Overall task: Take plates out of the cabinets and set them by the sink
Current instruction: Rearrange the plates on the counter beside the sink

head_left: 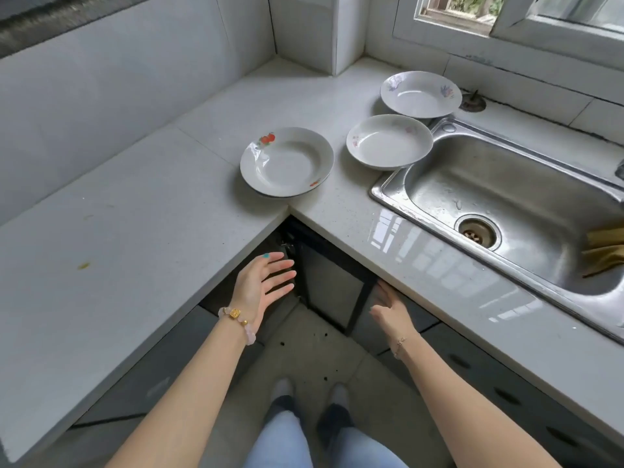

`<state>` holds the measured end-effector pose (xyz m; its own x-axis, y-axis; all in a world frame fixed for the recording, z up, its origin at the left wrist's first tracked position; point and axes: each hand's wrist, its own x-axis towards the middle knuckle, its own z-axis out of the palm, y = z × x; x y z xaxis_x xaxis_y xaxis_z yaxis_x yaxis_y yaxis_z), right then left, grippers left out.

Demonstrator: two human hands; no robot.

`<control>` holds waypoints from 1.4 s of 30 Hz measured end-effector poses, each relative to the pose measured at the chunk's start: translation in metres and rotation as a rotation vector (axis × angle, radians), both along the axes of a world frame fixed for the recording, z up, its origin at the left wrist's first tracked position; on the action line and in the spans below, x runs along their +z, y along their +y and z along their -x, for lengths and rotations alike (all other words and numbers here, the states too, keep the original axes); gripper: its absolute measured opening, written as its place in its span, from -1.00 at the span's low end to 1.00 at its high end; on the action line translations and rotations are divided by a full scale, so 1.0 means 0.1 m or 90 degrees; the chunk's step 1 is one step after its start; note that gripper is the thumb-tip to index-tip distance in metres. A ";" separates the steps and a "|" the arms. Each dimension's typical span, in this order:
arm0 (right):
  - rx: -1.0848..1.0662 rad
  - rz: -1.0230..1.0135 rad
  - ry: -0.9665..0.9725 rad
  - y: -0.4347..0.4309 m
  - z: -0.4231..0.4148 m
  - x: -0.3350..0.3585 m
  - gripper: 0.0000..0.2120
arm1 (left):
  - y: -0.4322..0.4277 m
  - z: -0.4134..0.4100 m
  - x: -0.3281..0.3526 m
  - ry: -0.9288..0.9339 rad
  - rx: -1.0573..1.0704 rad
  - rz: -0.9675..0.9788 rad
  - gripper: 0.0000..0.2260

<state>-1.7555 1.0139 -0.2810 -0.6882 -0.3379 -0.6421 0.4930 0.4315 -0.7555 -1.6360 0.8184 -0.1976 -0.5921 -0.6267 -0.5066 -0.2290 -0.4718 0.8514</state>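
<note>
On the white countertop beside the steel sink, a red-flowered plate sits at the inner corner's edge, where the left hand and right hand, both empty and straight-fingered at the cabinet below, might knock it off when lifting another.

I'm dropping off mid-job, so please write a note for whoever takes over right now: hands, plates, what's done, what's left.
Left hand: open, empty, fingers straight, below the counter corner.
Right hand: open, nothing seen in it; fingertips hidden under the counter edge.
Plates: red-flowered plate at the counter corner; middle plate overhanging the sink rim; far plate behind it.
Done: three plates by the sink.
Left: cabinet door looks ajar, inside unseen; check for more plates.
</note>
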 end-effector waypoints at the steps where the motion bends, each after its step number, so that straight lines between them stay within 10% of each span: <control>1: 0.002 0.003 0.008 -0.01 0.00 -0.01 -0.33 | -0.01 -0.05 0.00 -0.003 0.000 0.006 -0.75; 16: -0.007 0.020 0.052 -0.05 -0.25 -0.07 -0.53 | -0.21 -0.48 0.00 0.008 0.008 0.037 -0.74; 28: 0.138 0.146 -0.273 -0.77 -1.06 -0.12 -0.51 | -0.43 -0.67 0.10 0.010 -0.005 0.054 -0.75; 42: -0.015 0.278 -0.018 -1.02 0.03 0.82 -0.70 | -0.67 -0.10 0.36 0.062 0.043 0.060 -0.74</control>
